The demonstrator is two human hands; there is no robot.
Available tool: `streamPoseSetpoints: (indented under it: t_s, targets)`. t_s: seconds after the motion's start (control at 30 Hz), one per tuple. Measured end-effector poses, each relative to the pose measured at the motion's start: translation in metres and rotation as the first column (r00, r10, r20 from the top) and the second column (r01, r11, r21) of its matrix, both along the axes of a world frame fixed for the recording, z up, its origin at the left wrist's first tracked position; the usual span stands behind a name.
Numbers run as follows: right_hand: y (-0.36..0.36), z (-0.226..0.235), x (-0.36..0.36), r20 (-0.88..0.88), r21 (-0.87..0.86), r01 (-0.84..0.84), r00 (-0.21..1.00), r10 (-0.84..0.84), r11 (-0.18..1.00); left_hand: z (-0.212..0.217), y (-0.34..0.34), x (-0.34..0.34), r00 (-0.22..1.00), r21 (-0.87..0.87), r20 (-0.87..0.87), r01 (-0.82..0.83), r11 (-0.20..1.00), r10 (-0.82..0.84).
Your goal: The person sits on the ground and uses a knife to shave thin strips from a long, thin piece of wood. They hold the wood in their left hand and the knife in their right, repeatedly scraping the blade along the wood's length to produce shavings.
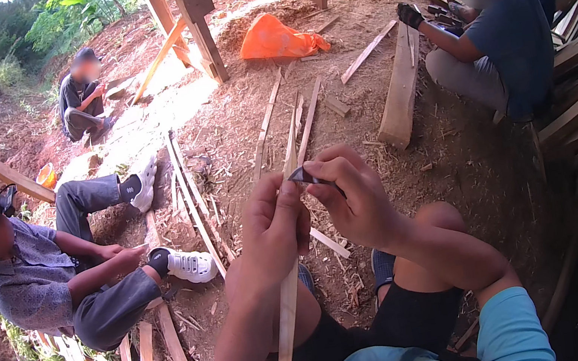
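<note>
My left hand (271, 223) is closed around a long, pale wooden strip (287, 322). The strip slants from my lap up through the fist and out beyond it. My right hand (357, 199) grips a small dark knife (299, 175), fingers curled over most of it. Its short blade lies by my left thumb, close to the strip. Whether the edge touches the wood I cannot tell.
Thin strips (190, 197) and shavings litter the dirt ahead. A thick plank (402, 89) stands near a gloved person (508, 29) at right. Another person (36, 269) sits at left, one (82, 96) farther back. An orange sheet (280, 36) lies by wooden posts (200, 27).
</note>
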State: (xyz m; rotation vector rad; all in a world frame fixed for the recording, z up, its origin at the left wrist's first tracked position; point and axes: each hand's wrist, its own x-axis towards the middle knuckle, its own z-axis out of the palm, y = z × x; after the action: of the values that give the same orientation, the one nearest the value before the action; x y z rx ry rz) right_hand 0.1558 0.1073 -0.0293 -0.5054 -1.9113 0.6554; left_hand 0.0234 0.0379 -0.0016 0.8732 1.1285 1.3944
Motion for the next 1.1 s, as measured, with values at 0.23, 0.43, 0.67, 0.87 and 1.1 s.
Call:
streamPoseSetpoints:
  t_s: [0.23,0.43,0.67,0.87,1.1]
  targets:
    - [0.009,0.001,0.006,0.054,0.08,0.025,0.998,-0.029,0.996,-0.003,-0.003,0.003,0.998,-0.027,-0.066,-0.014,1.0,0.012]
    - [0.016,-0.003,0.001,0.037,0.123,0.051,0.998,-0.056,0.991,-0.001,0.0,0.004,0.999,0.002,-0.05,-0.021,1.0,0.021]
    - [0.018,-0.001,0.001,-0.025,0.202,-0.066,0.997,0.073,0.977,0.004,-0.009,0.0,1.0,0.017,0.0,0.011,1.0,-0.011]
    - [0.026,0.012,0.0,-0.03,0.191,-0.01,0.999,0.016,0.982,0.006,-0.012,-0.002,1.0,-0.013,-0.016,0.026,1.0,-0.027]
    - [0.03,0.013,-0.003,-0.038,0.152,0.031,0.999,-0.026,0.988,0.004,-0.012,0.0,0.997,-0.011,-0.047,0.065,0.998,-0.065]
